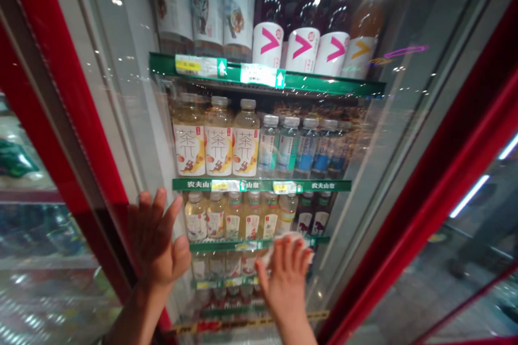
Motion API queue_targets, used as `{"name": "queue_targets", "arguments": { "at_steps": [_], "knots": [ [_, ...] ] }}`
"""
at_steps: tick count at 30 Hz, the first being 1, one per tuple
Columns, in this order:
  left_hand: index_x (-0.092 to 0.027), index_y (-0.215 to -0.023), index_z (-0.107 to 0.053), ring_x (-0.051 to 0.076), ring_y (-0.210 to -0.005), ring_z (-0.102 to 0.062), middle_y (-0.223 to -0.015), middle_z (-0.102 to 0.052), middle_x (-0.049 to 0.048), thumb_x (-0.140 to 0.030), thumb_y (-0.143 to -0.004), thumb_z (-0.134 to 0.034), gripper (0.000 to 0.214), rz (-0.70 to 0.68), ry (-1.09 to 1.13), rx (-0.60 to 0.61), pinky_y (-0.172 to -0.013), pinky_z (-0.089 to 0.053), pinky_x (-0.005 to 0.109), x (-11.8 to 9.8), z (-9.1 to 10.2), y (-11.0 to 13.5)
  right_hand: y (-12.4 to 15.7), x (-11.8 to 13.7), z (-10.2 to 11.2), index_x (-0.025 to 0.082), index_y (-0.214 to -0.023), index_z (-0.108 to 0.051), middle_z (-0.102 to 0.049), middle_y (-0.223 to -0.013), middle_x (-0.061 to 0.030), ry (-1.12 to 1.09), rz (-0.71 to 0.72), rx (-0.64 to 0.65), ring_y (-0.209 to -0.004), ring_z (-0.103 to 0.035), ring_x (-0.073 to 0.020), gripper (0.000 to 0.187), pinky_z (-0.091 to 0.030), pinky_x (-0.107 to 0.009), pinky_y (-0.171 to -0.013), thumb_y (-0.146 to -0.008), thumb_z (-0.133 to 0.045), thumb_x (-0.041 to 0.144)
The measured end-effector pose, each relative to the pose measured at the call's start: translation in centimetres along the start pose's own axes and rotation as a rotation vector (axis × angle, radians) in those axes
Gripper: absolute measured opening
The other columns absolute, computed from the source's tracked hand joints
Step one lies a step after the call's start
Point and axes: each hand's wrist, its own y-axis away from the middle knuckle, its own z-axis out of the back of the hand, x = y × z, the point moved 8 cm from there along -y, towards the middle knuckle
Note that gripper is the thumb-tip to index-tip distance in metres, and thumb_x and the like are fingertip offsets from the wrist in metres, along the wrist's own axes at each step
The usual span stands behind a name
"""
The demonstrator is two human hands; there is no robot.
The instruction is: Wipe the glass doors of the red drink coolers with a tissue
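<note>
A glass cooler door (pixel 364 135) with a red frame fills the view in front of me. My left hand (pixel 157 242) is open, its fingers spread at the left edge of the glass beside the red frame. Low and right of centre, my right hand (pixel 285 275) presses a white cloth (pixel 297 237) flat against the glass. The cloth shows past the fingertips and at the sides; the rest is hidden under the palm. Whether it is paper or fabric I cannot tell.
Behind the glass, green-edged shelves (pixel 343 84) carry rows of drink bottles (pixel 218 140). A red frame post (pixel 424 194) runs along the right. Another display with goods (pixel 24 172) is at the left. Lights reflect in the glass.
</note>
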Motion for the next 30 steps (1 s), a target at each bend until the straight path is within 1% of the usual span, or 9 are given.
{"name": "queue_targets", "arguments": {
  "at_steps": [4, 8, 12, 15, 19, 22, 26, 28, 30],
  "knots": [
    [-0.021, -0.162, -0.049, 0.029, -0.172, -0.024, -0.166, -0.055, 0.016, -0.034, -0.109, -0.041, 0.055, 0.022, -0.055, -0.034, -0.141, -0.019, 0.059, -0.1, -0.1, 0.4, 1.0, -12.6, 0.5, -0.004, -0.171, 0.01, 0.004, -0.176, -0.0419, -0.008, -0.502, -0.026, -0.169, 0.002, -0.0518, 0.082, -0.02, -0.082, -0.128, -0.113, -0.028, 0.04],
    [-0.015, -0.156, -0.054, 0.032, -0.17, -0.029, -0.163, -0.056, 0.0198, -0.029, -0.109, -0.046, 0.05, -0.017, -0.091, -0.027, -0.139, -0.023, 0.065, 0.0, -0.2, 0.5, 2.1, -4.5, -1.3, 0.001, -0.174, 0.002, -0.006, -0.179, -0.036, -0.079, -0.358, -0.006, -0.169, 0.005, -0.0499, 0.081, -0.02, -0.083, -0.127, -0.112, -0.034, 0.038],
    [-0.011, -0.162, -0.047, 0.034, -0.17, -0.027, -0.17, -0.047, 0.0228, -0.026, -0.111, -0.044, 0.053, -0.072, -0.119, -0.041, -0.139, -0.023, 0.067, -0.3, 0.1, 0.2, 5.6, 4.5, -3.1, 0.04, -0.165, -0.049, -0.066, -0.156, -0.0006, -0.204, 0.032, 0.101, -0.155, -0.052, -0.0312, 0.056, -0.043, -0.053, -0.128, -0.11, -0.048, 0.05],
    [-0.012, -0.165, -0.043, 0.032, -0.171, -0.026, -0.175, -0.041, 0.021, -0.024, -0.111, -0.043, 0.056, -0.083, -0.143, -0.043, -0.14, -0.023, 0.063, -0.7, 0.1, 0.1, 6.6, -2.4, -1.7, 0.025, -0.174, -0.032, -0.055, -0.165, -0.0168, -0.113, -0.091, 0.054, -0.16, -0.042, -0.0397, 0.068, -0.038, -0.066, -0.128, -0.112, -0.041, 0.05],
    [-0.01, -0.162, -0.046, 0.03, -0.171, -0.023, -0.175, -0.041, 0.0202, -0.027, -0.112, -0.04, 0.053, -0.04, -0.155, -0.03, -0.14, -0.023, 0.062, -1.0, -0.1, 0.3, 4.4, -13.3, -0.1, -0.004, -0.17, 0.013, 0.008, -0.176, -0.0404, -0.035, -0.415, 0.007, -0.169, 0.006, -0.0506, 0.081, -0.02, -0.086, -0.125, -0.113, -0.024, 0.041],
    [-0.009, -0.159, -0.05, 0.03, -0.171, -0.025, -0.174, -0.044, 0.0204, -0.026, -0.112, -0.041, 0.05, 0.019, -0.162, -0.029, -0.14, -0.023, 0.064, -0.7, -0.3, 0.7, 3.0, -10.3, -1.3, 0.0, -0.171, 0.013, 0.011, -0.178, -0.0356, -0.085, -0.448, 0.029, -0.169, 0.01, -0.0507, 0.084, -0.018, -0.086, -0.125, -0.113, -0.03, 0.042],
    [-0.021, -0.169, -0.038, 0.027, -0.172, -0.022, -0.18, -0.035, 0.0136, -0.018, -0.108, -0.046, 0.062, 0.044, -0.189, -0.031, -0.142, -0.019, 0.059, -0.9, -0.4, 1.2, 4.6, 0.8, -3.0, 0.024, -0.178, -0.009, -0.027, -0.181, -0.0163, -0.173, 0.027, 0.158, -0.172, -0.004, -0.0413, 0.081, -0.021, -0.077, -0.131, -0.109, -0.048, 0.038],
    [-0.03, -0.174, -0.029, 0.022, -0.172, -0.019, -0.183, -0.028, 0.0061, -0.013, -0.104, -0.051, 0.075, 0.029, -0.196, -0.041, -0.144, -0.018, 0.051, -1.5, -0.4, 1.7, 5.8, 1.0, -3.4, 0.029, -0.178, -0.018, -0.039, -0.176, -0.0114, -0.124, 0.169, 0.11, -0.173, -0.008, -0.0362, 0.077, -0.018, -0.071, -0.135, -0.107, -0.048, 0.037],
    [-0.036, -0.175, -0.026, 0.017, -0.171, -0.019, -0.184, -0.025, -0.001, -0.011, -0.1, -0.054, 0.084, 0.039, -0.212, -0.04, -0.144, -0.016, 0.041, -1.8, -0.5, 2.5, 5.8, -3.7, -3.3, 0.016, -0.177, -0.017, -0.03, -0.179, -0.0208, -0.023, 0.094, -0.051, -0.172, -0.007, -0.0426, 0.08, -0.015, -0.078, -0.132, -0.107, -0.045, 0.042]
  ]
}}
